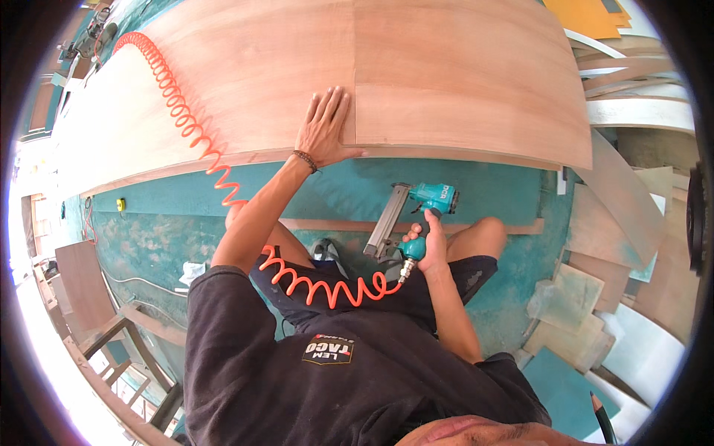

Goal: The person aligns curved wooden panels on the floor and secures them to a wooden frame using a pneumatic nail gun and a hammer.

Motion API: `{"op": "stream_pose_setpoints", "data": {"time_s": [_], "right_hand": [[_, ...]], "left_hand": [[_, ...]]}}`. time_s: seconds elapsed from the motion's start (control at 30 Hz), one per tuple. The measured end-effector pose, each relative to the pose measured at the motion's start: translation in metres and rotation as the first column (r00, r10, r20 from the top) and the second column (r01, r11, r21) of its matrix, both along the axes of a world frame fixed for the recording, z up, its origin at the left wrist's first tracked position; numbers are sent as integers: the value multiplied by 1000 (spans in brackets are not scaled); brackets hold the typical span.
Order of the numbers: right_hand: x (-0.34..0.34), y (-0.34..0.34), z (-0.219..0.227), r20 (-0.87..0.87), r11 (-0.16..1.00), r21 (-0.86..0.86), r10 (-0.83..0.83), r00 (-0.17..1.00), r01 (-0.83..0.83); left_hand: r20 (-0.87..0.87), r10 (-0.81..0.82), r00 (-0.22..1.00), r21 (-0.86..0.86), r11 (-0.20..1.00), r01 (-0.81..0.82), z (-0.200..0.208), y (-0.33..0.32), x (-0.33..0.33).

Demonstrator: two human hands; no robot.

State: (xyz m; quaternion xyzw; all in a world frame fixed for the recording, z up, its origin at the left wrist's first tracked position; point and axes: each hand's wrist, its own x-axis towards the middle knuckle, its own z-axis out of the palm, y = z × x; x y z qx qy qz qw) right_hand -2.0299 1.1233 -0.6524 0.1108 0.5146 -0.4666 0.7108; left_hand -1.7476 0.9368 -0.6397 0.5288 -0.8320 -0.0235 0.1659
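My left hand [325, 132] lies flat with its fingers stretched on a large plywood panel [461, 74], close to its near edge and just left of a straight seam [355, 89]. A teal pneumatic nail gun [435, 197] with a silver magazine [388, 221] is in my right hand [428, 241], whose fingers wrap round the handle. The gun hangs above my lap, apart from the panel's near edge. From its metal fitting [406, 269] an orange coiled air hose [320, 290] runs left behind my left forearm and up across the panel's left part.
Wood offcuts and sheets [617, 215] lie along the right side. Curved strips [632, 82] are stacked at the far right. A wooden frame [141, 342] stands at the lower left. A yellow tape measure [120, 204] and a white crumpled piece [192, 272] lie on the left.
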Motion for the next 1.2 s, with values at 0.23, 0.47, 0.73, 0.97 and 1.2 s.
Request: {"op": "stream_pose_setpoints", "data": {"time_s": [0.23,0.47,0.73,0.97,1.2], "right_hand": [[13,-5,-96,82,996,-93,11,997,-3],[32,-13,-174,142,989,-137,-41,989,61],[25,-6,-198,-316,965,-75,215,924,-250],[-73,-52,-57,-641,564,-125,582,500,-816],[-376,-210,-46,-579,971,59,-155,-800,-231]], "left_hand": [[-5,45,999,-52,998,-45,-14,1,-21],[-42,63,997,-37,997,-65,-24,1,-36],[-9,79,997,-23,997,-79,-29,1,-48],[43,136,990,-50,990,-134,-36,8,-35],[70,91,993,-137,987,-81,-41,-2,-40]]}}
